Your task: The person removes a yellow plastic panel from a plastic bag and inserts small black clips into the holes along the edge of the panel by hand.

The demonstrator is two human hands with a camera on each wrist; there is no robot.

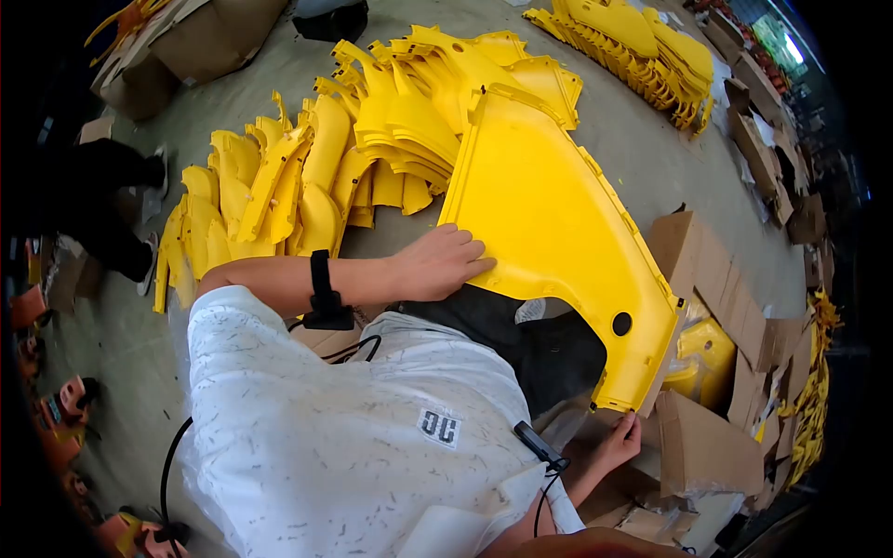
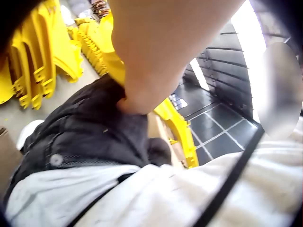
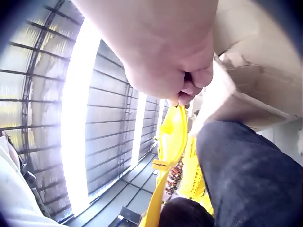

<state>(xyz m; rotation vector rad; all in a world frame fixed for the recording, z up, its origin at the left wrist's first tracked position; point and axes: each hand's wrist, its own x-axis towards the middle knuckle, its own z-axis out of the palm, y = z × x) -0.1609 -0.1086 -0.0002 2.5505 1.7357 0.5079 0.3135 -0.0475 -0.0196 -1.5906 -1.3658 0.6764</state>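
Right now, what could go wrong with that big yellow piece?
The big yellow piece might slip, since the left grip and right grip hold it only near its edges. Its upper end could also bump the stacked yellow parts close by.

We see a smooth grey floor (image 1: 642,158) spreading under the whole space, with brown cardboard boxes (image 1: 219,42) at its upper left edge. More open cartons (image 1: 712,451) crowd the right side. At the far upper right we find a bright patch of light (image 1: 793,48) against dark surroundings. In the right wrist view we look up at ribbed panelling (image 3: 106,118) crossed by dark bars, with a long, glaring white strip (image 3: 78,127) running through it.
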